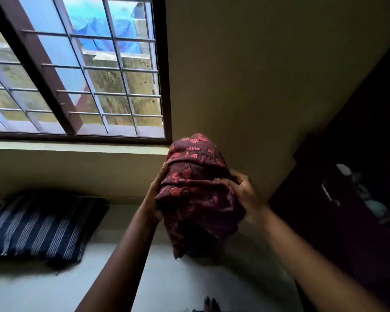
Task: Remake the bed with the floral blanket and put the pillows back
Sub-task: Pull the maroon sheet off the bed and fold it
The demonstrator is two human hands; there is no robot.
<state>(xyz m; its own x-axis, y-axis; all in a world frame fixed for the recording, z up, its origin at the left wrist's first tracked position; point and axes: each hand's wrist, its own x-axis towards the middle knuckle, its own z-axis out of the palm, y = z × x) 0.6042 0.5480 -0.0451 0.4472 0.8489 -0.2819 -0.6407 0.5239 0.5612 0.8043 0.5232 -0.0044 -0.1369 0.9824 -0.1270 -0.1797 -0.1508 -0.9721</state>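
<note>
item 1. floral blanket (196, 190): maroon cloth with a red flower pattern, gathered into a crumpled bundle. held up in the air between both hands, above the bed (171, 280) and in front of the wall (245, 75). one loose end hangs down towards the sheet. not spread out.

item 2. left hand (154, 197): laid against the bundle's left side. what shows of its fingers runs straight up along the cloth, pressing it, not curled.

item 3. right hand (243, 190): on the bundle's right side, fingers (235, 176) curled into the folds, gripping the blanket.

item 4. bed: pale plain sheet, set along the wall under the window.

item 5. pillow (38, 226): one, navy with white stripes. lies at the far left of the bed, back edge against the wall below the sill (77, 146), well apart from the blanket.

item 6. window (47, 70): dark brown frame with a metal grille (122, 69) of crossing bars over the panes. seen through it: a stained outer wall (113, 84) and a blue sheet (106, 30) draped above that.

item 7. wall: plain, yellowish, right of the window.

item 8. cupboard (347, 233): dark, at the right edge, in deep shade. a metal handle (329, 194) shows on it. contents: several pale rounded things (376, 208), too blurred to name; whether they sit in it or on it cannot be told. too dim for any lettering to be read.
</note>
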